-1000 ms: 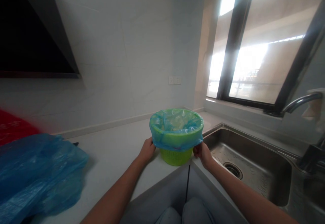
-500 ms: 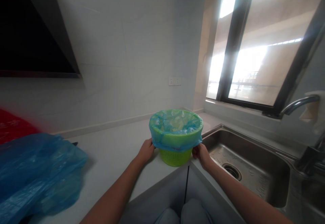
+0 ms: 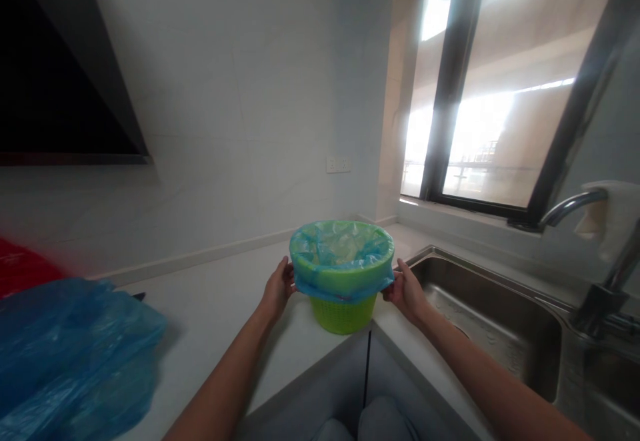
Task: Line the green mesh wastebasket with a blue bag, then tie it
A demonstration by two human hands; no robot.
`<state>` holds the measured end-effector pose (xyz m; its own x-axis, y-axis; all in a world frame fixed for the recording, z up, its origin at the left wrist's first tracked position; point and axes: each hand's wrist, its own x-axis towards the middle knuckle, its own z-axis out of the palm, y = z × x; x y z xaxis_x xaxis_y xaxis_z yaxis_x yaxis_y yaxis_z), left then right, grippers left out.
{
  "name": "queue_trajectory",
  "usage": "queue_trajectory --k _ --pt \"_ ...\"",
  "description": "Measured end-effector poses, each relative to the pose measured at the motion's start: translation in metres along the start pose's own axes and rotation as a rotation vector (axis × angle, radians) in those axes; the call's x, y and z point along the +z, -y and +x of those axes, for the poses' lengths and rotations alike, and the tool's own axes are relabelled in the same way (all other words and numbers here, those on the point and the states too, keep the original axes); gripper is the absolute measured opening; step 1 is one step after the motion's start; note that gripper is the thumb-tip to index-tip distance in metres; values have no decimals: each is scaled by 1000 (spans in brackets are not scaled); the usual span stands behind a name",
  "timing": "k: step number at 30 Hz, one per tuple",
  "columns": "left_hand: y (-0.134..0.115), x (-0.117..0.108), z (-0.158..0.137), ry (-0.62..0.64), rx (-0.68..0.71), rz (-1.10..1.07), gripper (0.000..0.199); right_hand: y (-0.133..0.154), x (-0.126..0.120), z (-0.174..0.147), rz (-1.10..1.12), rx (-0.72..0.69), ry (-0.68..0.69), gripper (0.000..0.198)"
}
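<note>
A green plastic basket (image 3: 343, 318) with a perforated lower wall stands upright at the corner of the white counter. A thin blue plastic bag (image 3: 345, 288) lines it, its edge folded down over the outside of the rim. At the basket's left side, my left hand (image 3: 279, 289) has its fingers closed on the bag's hanging edge. My right hand (image 3: 406, 291) pinches the same edge on the right side. Some fingertips of both hands are hidden by the plastic and the basket.
A crumpled blue bag (image 3: 80, 354) lies on the counter (image 3: 205, 308) at left, beside something red (image 3: 25, 268). To the right are a steel sink (image 3: 485, 301) and a curved faucet (image 3: 575, 206). A wall with a socket (image 3: 339, 164) rises behind.
Both hands have moved slightly up along the basket's sides, to about the level of the bag's folded edge. The basket stays on the counter corner; the view has shifted a little.
</note>
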<state>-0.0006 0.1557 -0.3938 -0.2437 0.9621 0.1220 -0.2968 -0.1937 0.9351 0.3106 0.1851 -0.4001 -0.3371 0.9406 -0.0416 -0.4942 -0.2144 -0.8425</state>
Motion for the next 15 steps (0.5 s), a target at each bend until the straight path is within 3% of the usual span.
queue_trajectory --k 3,7,10,15 --pt "-21 5 -2 51 -146 -130 41 16 8 -7 46 70 38 56" --pt "-53 15 -8 54 -281 -183 39 30 17 -14 104 34 22 49" --pt "-73 24 -9 34 -338 -143 27 40 23 -14 106 -31 -20 39" --pt "-91 32 -10 -17 -349 -126 13 58 26 -8 22 -95 -58 43"
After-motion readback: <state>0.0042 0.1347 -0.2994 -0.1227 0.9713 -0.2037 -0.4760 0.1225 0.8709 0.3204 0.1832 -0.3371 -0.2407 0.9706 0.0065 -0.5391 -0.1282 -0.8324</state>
